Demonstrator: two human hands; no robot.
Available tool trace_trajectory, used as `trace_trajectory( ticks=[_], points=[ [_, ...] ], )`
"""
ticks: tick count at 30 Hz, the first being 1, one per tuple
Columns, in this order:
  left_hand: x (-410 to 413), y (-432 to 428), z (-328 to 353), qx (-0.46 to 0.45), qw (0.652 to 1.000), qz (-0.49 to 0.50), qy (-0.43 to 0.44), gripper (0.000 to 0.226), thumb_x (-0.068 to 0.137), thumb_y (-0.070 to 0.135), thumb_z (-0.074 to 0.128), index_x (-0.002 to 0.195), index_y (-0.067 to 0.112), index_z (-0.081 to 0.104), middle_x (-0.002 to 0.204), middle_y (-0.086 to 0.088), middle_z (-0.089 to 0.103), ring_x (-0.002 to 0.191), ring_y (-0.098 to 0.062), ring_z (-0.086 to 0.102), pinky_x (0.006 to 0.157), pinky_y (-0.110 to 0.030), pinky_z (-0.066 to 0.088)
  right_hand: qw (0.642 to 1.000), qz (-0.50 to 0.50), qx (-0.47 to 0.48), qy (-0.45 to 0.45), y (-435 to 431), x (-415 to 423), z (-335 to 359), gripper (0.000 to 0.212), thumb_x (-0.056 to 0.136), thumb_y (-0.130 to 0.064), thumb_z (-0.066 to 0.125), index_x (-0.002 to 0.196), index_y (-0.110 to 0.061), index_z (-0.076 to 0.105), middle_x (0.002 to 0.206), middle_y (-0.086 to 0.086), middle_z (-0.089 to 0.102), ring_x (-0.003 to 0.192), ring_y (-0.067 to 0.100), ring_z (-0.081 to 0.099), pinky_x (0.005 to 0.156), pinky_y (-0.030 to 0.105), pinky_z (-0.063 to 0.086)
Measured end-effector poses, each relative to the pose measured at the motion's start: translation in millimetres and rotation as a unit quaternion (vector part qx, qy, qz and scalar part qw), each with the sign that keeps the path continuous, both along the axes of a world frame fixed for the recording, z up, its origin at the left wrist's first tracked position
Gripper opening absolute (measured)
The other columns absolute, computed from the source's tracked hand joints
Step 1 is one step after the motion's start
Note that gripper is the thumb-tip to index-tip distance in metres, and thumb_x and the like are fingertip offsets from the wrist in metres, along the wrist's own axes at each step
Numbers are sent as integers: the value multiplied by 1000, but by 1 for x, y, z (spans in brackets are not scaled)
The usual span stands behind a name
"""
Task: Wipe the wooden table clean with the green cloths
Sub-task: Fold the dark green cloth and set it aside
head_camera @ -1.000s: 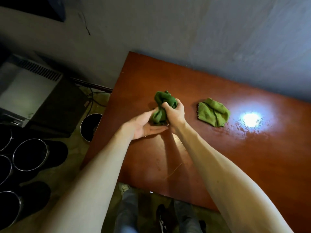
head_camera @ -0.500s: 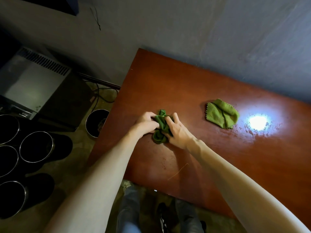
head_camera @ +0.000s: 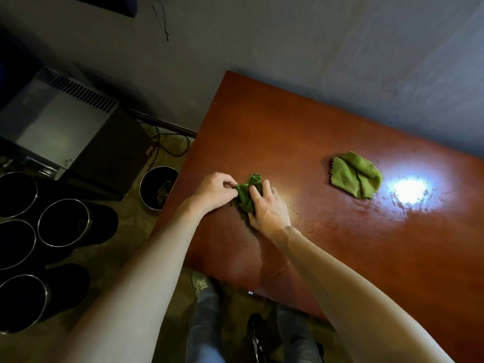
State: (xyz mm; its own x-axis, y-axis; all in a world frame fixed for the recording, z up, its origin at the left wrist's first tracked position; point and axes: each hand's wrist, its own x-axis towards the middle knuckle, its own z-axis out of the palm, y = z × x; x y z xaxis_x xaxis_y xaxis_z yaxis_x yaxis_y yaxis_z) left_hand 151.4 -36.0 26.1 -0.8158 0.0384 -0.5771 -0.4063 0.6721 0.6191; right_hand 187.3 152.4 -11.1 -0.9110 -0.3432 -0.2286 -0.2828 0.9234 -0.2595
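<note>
A dark green cloth [head_camera: 247,193] lies bunched on the reddish wooden table [head_camera: 327,231], near its left edge. My left hand [head_camera: 213,191] pinches the cloth's left side with curled fingers. My right hand [head_camera: 269,210] lies on the cloth's right side, fingers bent over it and pressing it to the table. A second, lighter green cloth [head_camera: 355,175] lies crumpled further right on the table, apart from both hands, next to a bright glare spot [head_camera: 410,189].
The table's far edge meets a grey wall [head_camera: 314,48]. Left of the table, on the floor, stand several dark metal-rimmed pots [head_camera: 62,222], one pot [head_camera: 158,187] close to the table edge, a grey vented box [head_camera: 60,121] and cables. My legs [head_camera: 207,323] show below the near edge.
The cloth was held up above the table in both hands, then came down onto the surface. Both hands now work it flat against the wood. The lighter cloth has not moved.
</note>
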Motion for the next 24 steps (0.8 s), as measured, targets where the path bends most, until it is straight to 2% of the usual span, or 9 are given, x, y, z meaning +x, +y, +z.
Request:
trace_trajectory(
  ticks=[3, 7, 9, 12, 14, 17, 19, 20, 24],
  points=[
    [2, -19, -9, 13, 998, 59, -4, 18, 86, 20, 68, 97, 31, 78, 87, 9, 72, 87, -10, 67, 65, -25, 45, 998, 70, 2, 6, 1, -12, -4, 35, 88, -16, 68, 119, -3, 55, 117, 22, 51, 83, 39, 60, 54, 36, 38],
    [11, -50, -18, 38, 993, 108, -8, 20, 90, 18, 66, 99, 32, 77, 82, 7, 72, 88, -13, 71, 74, -29, 52, 996, 73, 45, 6, -11, -48, 2, 36, 94, -14, 58, 127, -1, 51, 125, 25, 50, 81, 42, 64, 55, 41, 41],
    [14, -61, -21, 47, 987, 153, -7, 18, 91, 18, 65, 97, 32, 75, 89, 5, 76, 94, -15, 73, 83, -32, 57, 996, 62, 70, 9, -24, -72, 13, 39, 94, -12, 56, 131, -2, 47, 126, 22, 50, 83, 43, 67, 60, 45, 49],
    [14, -68, -18, 40, 981, 188, -11, 16, 96, 19, 61, 99, 30, 72, 99, 2, 75, 97, -16, 72, 76, -29, 55, 996, 67, 64, -6, -37, -105, 37, 45, 95, -9, 61, 136, -5, 43, 121, 17, 52, 91, 40, 68, 77, 49, 60],
    [10, -71, -13, 58, 981, 184, -13, 14, 101, 22, 59, 101, 29, 71, 100, 1, 73, 92, -18, 70, 71, -32, 54, 1000, 10, -1, -3, -43, -126, 54, 44, 95, -14, 64, 134, -6, 44, 118, 16, 55, 92, 38, 67, 79, 49, 60],
    [2, -75, -6, 95, 975, 199, 4, 14, 104, 24, 57, 100, 27, 70, 100, 0, 72, 92, -19, 69, 79, -35, 54, 976, -123, -179, 4, -56, -150, 77, 34, 93, -33, 64, 119, -13, 53, 113, 10, 62, 90, 26, 65, 76, 43, 59],
    [-7, -74, -3, 139, 959, 246, 13, 14, 107, 25, 57, 101, 23, 70, 100, -1, 72, 91, -18, 70, 83, -32, 54, 943, -180, -278, -22, -68, -157, 89, 31, 89, -42, 64, 112, -21, 57, 107, 3, 68, 88, 20, 71, 72, 43, 63],
    [-12, -75, 0, 166, 945, 282, 13, 16, 108, 27, 55, 106, 20, 70, 100, -2, 72, 89, -17, 69, 81, -31, 53, 931, -194, -308, -36, -78, -157, 94, 28, 91, -40, 66, 111, -21, 58, 105, 2, 69, 86, 19, 73, 70, 42, 64],
    [-36, -101, 12, 290, 842, 454, -7, 33, 111, 41, 49, 127, 15, 64, 106, -4, 72, 82, -19, 71, 74, -32, 55, 927, -152, -337, -63, -146, -138, 88, 24, 93, -27, 73, 113, -19, 62, 106, -1, 70, 93, 15, 70, 72, 28, 58]
  ],
)
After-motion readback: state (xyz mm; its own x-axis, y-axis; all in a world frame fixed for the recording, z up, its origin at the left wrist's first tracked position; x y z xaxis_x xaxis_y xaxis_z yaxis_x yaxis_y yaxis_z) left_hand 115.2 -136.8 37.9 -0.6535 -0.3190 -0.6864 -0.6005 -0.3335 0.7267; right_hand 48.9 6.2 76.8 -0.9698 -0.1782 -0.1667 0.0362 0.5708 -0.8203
